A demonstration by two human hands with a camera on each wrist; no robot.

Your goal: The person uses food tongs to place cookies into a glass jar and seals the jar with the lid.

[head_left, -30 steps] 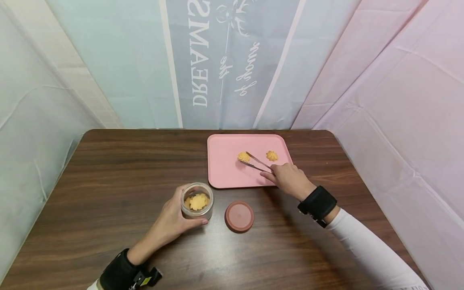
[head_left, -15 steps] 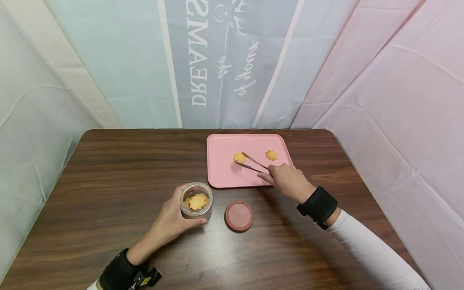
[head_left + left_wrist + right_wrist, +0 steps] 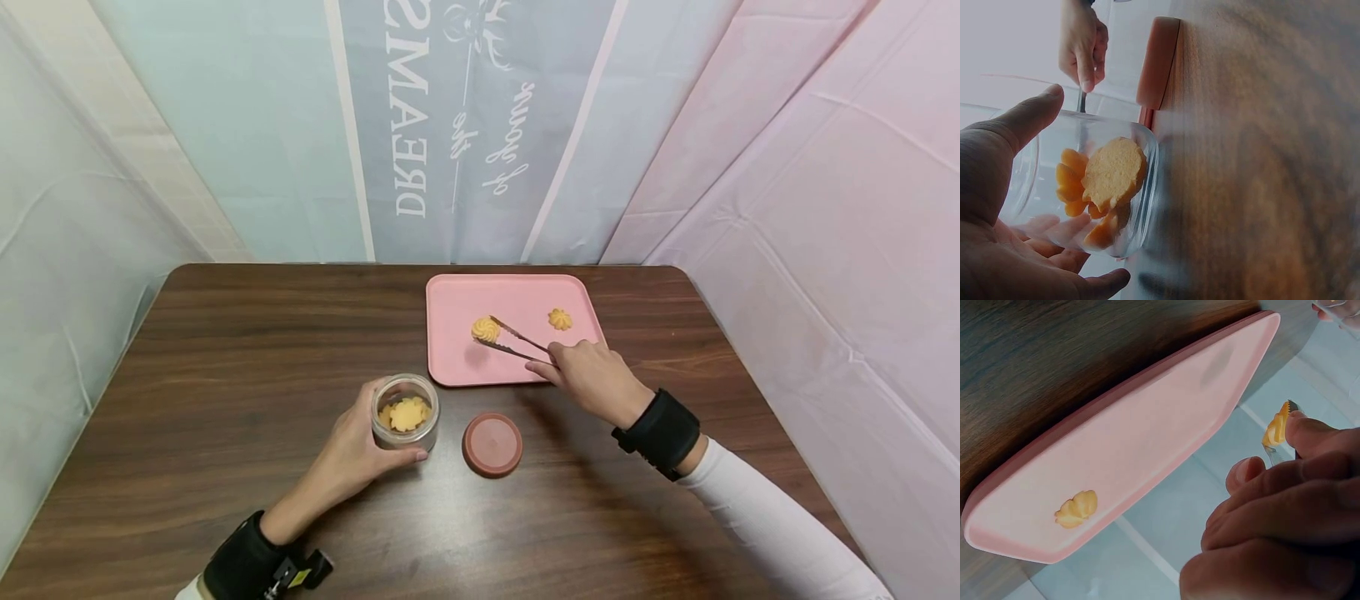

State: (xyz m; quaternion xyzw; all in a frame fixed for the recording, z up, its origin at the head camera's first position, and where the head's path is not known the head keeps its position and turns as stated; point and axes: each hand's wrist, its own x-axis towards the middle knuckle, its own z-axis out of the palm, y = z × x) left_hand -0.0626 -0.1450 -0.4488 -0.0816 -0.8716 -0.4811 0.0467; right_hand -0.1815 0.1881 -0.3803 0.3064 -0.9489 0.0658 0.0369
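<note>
My left hand [image 3: 360, 437] grips a clear glass jar [image 3: 427, 435] from its left side, fingers round the far wall and thumb at the front. Several yellow cookies [image 3: 1115, 172] lie in the bottom of the jar. In my right hand [image 3: 596, 375] are metal tongs [image 3: 517, 350], whose tips pinch a swirled yellow cookie [image 3: 486, 329] above the pink tray [image 3: 457, 358]. The cookie's shadow falls on the tray below it. One more cookie [image 3: 1077, 509] lies on the tray, toward its right end.
A reddish-brown round lid [image 3: 492, 445] lies on the dark wooden table [image 3: 262, 358], right of the jar and in front of the tray. Cloth hangs behind the table's far edge and along both sides.
The tongs with the pinched cookie have moved left across the tray, toward the jar's side. My left hand and the jar have stayed in place.
</note>
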